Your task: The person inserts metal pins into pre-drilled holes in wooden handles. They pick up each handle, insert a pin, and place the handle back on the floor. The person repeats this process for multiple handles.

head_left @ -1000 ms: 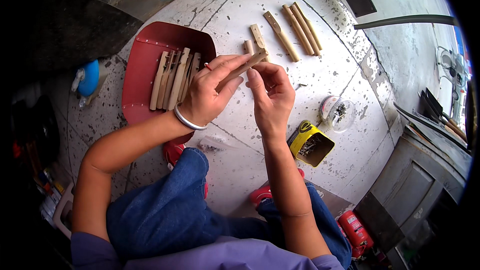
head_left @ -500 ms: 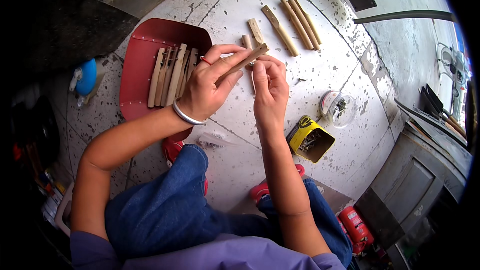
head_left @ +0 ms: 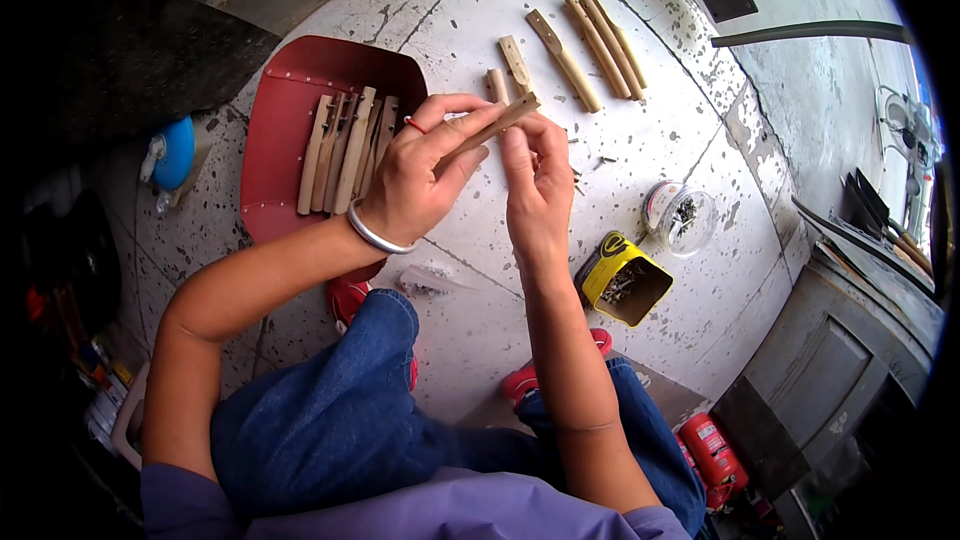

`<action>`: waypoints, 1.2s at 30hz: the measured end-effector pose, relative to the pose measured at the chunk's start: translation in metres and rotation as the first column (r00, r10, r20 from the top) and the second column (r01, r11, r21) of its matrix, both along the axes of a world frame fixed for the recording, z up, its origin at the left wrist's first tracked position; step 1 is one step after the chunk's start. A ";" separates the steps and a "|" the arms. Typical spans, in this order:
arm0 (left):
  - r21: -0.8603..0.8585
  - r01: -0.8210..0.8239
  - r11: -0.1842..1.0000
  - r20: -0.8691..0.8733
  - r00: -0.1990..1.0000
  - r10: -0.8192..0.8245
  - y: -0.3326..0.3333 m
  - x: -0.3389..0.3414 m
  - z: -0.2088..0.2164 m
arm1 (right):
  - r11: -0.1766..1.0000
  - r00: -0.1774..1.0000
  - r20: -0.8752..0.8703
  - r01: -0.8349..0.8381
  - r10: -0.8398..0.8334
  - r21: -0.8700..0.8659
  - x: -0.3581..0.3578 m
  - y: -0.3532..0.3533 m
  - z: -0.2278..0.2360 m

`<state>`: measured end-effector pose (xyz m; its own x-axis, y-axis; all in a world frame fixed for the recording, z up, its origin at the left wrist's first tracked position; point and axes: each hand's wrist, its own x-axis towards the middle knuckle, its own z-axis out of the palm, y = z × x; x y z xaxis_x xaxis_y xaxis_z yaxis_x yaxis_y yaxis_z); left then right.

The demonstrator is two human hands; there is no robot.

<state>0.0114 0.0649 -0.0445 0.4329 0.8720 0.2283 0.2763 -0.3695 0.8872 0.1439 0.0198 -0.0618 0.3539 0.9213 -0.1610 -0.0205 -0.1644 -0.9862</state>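
My left hand (head_left: 415,180), with a ring and a silver bangle, grips a wooden handle (head_left: 492,128) that slants up to the right. Close under its upper end, my right hand (head_left: 538,180) has thumb and fingers pinched together; what they hold, if anything, is hidden. Left of my hands, a red metal tray (head_left: 268,150) holds several similar wooden handles (head_left: 352,152) with small metal fittings near their tops. Beyond my hands more wooden handles (head_left: 565,65) lie on the floor, some of them flattened at one end.
To the right stand a yellow tin (head_left: 600,265) of small metal pieces and a clear round tub (head_left: 705,230) with small hardware. A plastic bag (head_left: 430,280) lies between my feet. Loose screws (head_left: 607,160) are on the speckled floor. Red fire extinguishers (head_left: 712,448) stand at lower right.
My right fingers have shifted slightly up against the handle's end, and the shiny bit seen at their tips is now covered. The left hand keeps its hold.
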 end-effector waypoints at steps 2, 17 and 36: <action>-0.003 0.005 1.000 0.002 1.000 -0.005 -0.001 0.000 -0.001 | 1.000 0.998 -0.063 -0.013 0.015 0.023 0.000 -0.001 -0.003; -0.090 0.028 0.996 -0.003 1.000 -0.028 -0.004 -0.002 -0.001 | 0.997 0.998 -0.055 -0.005 0.009 0.077 -0.009 -0.004 -0.007; -0.062 0.044 0.997 -0.074 0.996 -0.049 -0.006 -0.002 -0.004 | 0.995 0.999 -0.036 0.013 -0.010 0.096 -0.010 -0.003 -0.007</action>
<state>0.0098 0.0590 -0.0489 0.4874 0.8617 0.1410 0.3271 -0.3300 0.8855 0.1341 0.0167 -0.0688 0.3599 0.9291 -0.0846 -0.0575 -0.0684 -0.9960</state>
